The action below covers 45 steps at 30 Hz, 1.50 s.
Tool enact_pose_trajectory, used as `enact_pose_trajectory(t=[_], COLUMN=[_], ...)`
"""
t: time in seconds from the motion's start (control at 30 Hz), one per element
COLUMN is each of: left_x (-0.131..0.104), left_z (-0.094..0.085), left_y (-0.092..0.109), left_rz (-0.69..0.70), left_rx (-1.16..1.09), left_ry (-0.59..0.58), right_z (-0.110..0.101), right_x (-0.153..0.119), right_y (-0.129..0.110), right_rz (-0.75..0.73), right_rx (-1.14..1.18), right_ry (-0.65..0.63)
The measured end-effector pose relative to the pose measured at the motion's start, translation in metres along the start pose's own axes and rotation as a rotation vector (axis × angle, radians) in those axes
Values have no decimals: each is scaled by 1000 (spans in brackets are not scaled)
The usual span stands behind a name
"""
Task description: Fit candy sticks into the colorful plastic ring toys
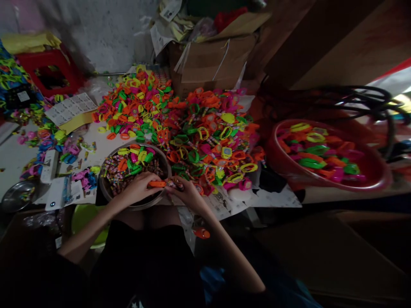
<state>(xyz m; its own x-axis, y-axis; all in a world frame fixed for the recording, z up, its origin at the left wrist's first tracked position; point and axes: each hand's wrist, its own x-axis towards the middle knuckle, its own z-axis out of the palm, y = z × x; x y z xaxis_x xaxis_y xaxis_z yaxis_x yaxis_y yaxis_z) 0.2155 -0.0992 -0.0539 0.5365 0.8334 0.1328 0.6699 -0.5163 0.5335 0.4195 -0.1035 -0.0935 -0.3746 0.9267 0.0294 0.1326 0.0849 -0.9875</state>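
My left hand (141,188) is closed on an orange plastic toy watch (156,184) over the right rim of a metal bowl (104,188). Close beside it, my right hand (185,193) pinches small patterned pieces (174,184) against the watch's end; whether they are joined cannot be made out. Inside the bowl lie many small patterned sticks (114,173) with several bright plastic watches (138,156) on top. A large heap of coloured toy watches (205,141) spreads behind both hands. Below my right wrist hangs an orange piece (201,232).
On the right stands a red basin (382,182) of coloured watches, with black cables (359,100) behind it. A cardboard box (212,60) backs the heap. To the left are a red stool (48,68), a power strip (49,166) and a small metal dish (11,199).
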Motion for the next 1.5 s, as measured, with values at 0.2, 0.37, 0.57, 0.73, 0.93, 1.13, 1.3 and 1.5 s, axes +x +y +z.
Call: enact_pose_trajectory(t=[0.2, 0.37, 0.57, 0.73, 0.93, 1.13, 1.3, 1.5], left_x=[-11, -17, -23, -29, -34, -38, -45, -45], left_z=[-17, -18, -23, -21, -22, -22, -23, -31], left_y=[14, 28, 26, 23, 38, 35, 30, 34], left_rz=[120, 139, 136, 182, 192, 135, 78, 151], left_rx=[46, 170, 29, -237, -158, -16, 10, 247], left_ry=[30, 91, 173, 178, 162, 159, 113, 66], right_z=[3, 9, 3, 7, 13, 9, 5, 2], right_x=[-13, -17, -20, -17, -15, -29, -36, -37], right_y=[-19, -24, -23, -17, -22, -53, -64, -73], right_rz=[-49, -43, -55, 30, 54, -55, -60, -90], right_rx=[22, 5, 62, 195, 96, -155, -328, -511], right_ry=[-15, -44, -13, -40, 22, -98, -213, -264])
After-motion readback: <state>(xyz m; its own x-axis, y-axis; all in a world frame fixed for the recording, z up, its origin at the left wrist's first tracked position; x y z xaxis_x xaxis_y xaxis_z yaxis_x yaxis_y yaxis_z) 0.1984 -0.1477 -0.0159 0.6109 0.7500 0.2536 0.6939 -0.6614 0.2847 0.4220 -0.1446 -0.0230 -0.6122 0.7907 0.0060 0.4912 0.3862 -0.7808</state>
